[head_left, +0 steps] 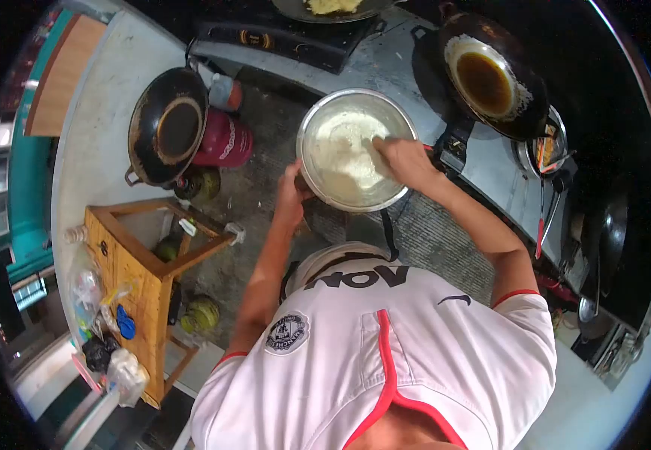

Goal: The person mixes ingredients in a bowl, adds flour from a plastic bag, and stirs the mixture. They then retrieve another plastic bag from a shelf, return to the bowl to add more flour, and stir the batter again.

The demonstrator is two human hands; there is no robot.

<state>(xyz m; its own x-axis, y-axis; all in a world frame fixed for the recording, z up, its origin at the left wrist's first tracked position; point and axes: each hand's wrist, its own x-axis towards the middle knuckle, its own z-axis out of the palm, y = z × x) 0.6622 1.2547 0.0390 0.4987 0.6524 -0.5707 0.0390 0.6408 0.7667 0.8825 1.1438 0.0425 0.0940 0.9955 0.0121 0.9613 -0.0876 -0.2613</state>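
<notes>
A round metal mixing bowl [316, 189] with pale, creamy batter [348, 146] in it is held in front of my body. My left hand [290, 193] grips the bowl's outer side at the lower left, its fingers partly under the wall. Over the right rim reaches my right hand [404, 160], its fingers closed and dipping toward the batter. Whatever those fingers may hold is hidden.
A stove [265, 41] with a pan [333, 9] of yellow food stands ahead. At right, a wok [487, 79] of brown oil sits on the counter [389, 60]. Left are a blackened wok [168, 127], a pink gas cylinder [228, 141] and a wooden table [134, 289].
</notes>
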